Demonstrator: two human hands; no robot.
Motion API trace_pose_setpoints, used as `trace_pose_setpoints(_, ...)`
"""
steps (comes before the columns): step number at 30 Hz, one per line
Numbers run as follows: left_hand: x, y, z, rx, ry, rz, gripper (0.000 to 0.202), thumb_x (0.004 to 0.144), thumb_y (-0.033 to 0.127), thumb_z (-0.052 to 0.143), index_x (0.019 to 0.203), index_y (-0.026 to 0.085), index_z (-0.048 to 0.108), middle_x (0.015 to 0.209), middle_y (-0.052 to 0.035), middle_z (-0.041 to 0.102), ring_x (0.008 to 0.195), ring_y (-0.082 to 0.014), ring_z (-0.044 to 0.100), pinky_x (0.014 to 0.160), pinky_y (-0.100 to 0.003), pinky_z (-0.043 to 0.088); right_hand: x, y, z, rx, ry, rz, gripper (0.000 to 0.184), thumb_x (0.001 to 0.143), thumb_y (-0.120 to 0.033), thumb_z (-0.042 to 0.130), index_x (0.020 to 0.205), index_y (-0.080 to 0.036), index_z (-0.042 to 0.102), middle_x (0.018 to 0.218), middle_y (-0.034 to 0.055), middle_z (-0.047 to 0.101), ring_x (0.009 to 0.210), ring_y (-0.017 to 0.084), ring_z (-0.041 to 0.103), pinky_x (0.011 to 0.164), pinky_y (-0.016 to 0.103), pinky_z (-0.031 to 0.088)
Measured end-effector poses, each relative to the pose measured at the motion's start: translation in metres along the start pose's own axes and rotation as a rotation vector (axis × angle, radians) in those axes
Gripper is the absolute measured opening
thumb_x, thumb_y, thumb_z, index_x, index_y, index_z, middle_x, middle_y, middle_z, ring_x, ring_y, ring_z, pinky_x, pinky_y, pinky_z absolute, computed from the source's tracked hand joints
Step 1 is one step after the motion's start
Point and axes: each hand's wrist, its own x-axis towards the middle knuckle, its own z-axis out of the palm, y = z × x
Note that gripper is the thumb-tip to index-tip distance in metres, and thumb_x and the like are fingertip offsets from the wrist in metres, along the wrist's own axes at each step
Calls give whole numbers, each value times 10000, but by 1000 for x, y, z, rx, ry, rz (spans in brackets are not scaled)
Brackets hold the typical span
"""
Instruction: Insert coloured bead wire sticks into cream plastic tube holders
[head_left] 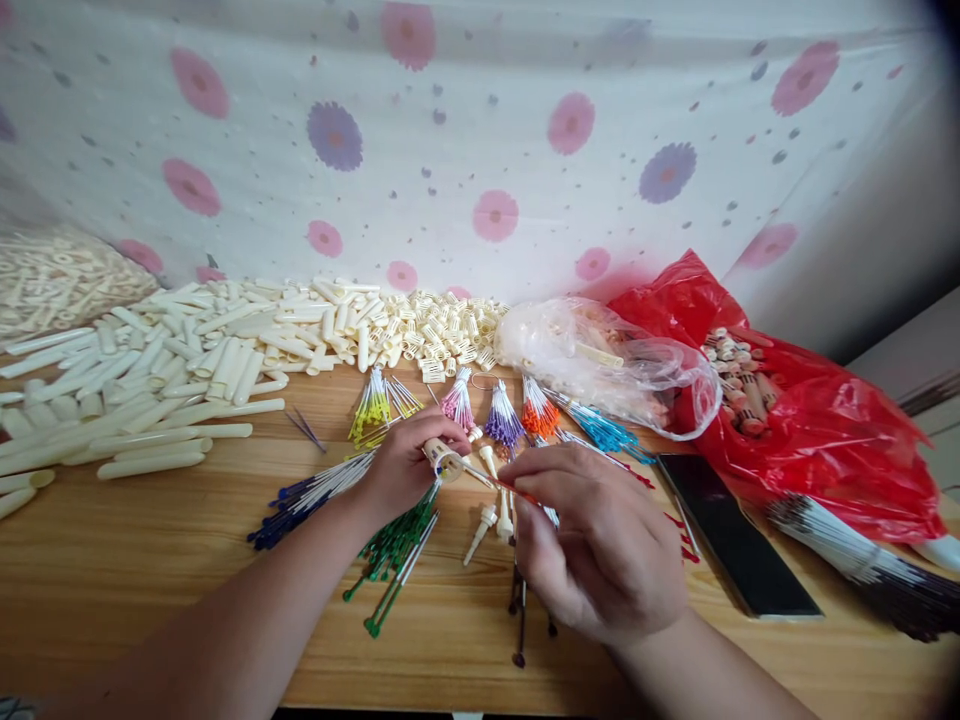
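My left hand is closed around a short cream plastic tube, its open end turned toward the right. My right hand pinches a thin red-tipped refill whose tip touches the tube's mouth. Both hands hover above a wooden table. Under and around them lie bundles of thin coloured refills: green, dark blue, yellow, pink, purple, orange and light blue. A few small cream caps lie between the hands.
A heap of long cream pen barrels covers the table's left. Small ribbed cream parts are piled at the back. A clear bag and a red bag of parts sit right, beside a black phone. Floral cloth hangs behind.
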Motion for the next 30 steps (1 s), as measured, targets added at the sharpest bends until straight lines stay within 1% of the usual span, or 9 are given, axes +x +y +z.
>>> trace_pose_setpoints(5, 0, 1, 0, 19, -14, 1, 127, 799, 242, 611, 688, 191, 642, 666, -17, 585, 658, -154, 540, 618, -255, 401, -3, 5, 11, 27, 23, 19, 234, 769, -45, 541, 930, -214, 556, 798, 60, 692, 752, 146, 667, 667, 271, 561)
trace_pose_setpoints(9, 0, -3, -1, 63, 31, -8, 28, 760, 203, 638, 735, 197, 650, 726, -20, 599, 686, -156, 548, 635, -254, 412, -4, 9, 13, 68, 43, 71, 184, 788, -54, 543, 897, -197, 584, 801, 60, 678, 759, 151, 651, 667, 290, 544)
trace_pose_setpoints(11, -1, -4, -2, 107, 33, -12, 16, 754, 192, 635, 760, 200, 648, 755, -23, 599, 709, -161, 548, 647, -256, 415, -4, 12, 14, 75, 51, 98, 175, 792, -59, 545, 889, -197, 592, 815, 57, 671, 763, 153, 637, 672, 304, 535)
trace_pose_setpoints(14, -2, -5, -4, 170, 10, -6, 52, 776, 197, 603, 816, 200, 637, 803, -32, 591, 760, -174, 549, 676, -264, 419, -5, 17, 17, 47, -10, 100, 156, 795, -70, 568, 898, -180, 609, 859, 68, 662, 803, 156, 618, 709, 313, 522)
trace_pose_setpoints(17, -3, -4, -6, 202, -17, 7, 123, 795, 258, 603, 903, 202, 622, 871, -38, 573, 818, -190, 547, 728, -280, 422, -7, 23, 21, 11, -77, 144, 132, 804, -99, 581, 892, -181, 635, 911, 73, 615, 838, 159, 593, 708, 304, 513)
trace_pose_setpoints(21, -4, 0, -10, 208, -56, 26, 304, 796, 393, 605, 1040, 212, 596, 966, -55, 548, 904, -221, 527, 826, -326, 414, -8, 29, 22, 26, -14, 207, 83, 784, -117, 616, 814, -192, 635, 848, 36, 524, 771, 139, 549, 649, 279, 485)
trace_pose_setpoints(25, -4, 2, -13, 178, -117, 40, 445, 832, 529, 487, 1146, 219, 547, 1039, -82, 524, 977, -247, 500, 887, -363, 400, -8, 33, 20, 29, -23, 206, 93, 773, -113, 623, 813, -197, 628, 836, 23, 492, 773, 140, 519, 656, 286, 462)
trace_pose_setpoints(28, -4, -1, -12, 180, -106, 57, 474, 862, 560, 384, 1161, 224, 536, 1052, -85, 512, 1002, -244, 496, 907, -370, 392, -8, 34, 19, 30, -27, 199, 111, 772, -104, 615, 832, -197, 629, 844, 25, 490, 779, 143, 515, 658, 287, 455)
trace_pose_setpoints(30, -4, -4, -12, 195, -84, 67, 455, 869, 548, 374, 1144, 228, 544, 1040, -78, 511, 1007, -234, 499, 908, -360, 392, -8, 34, 19, 31, -24, 198, 123, 774, -99, 607, 845, -196, 630, 851, 29, 493, 788, 148, 516, 665, 293, 456)
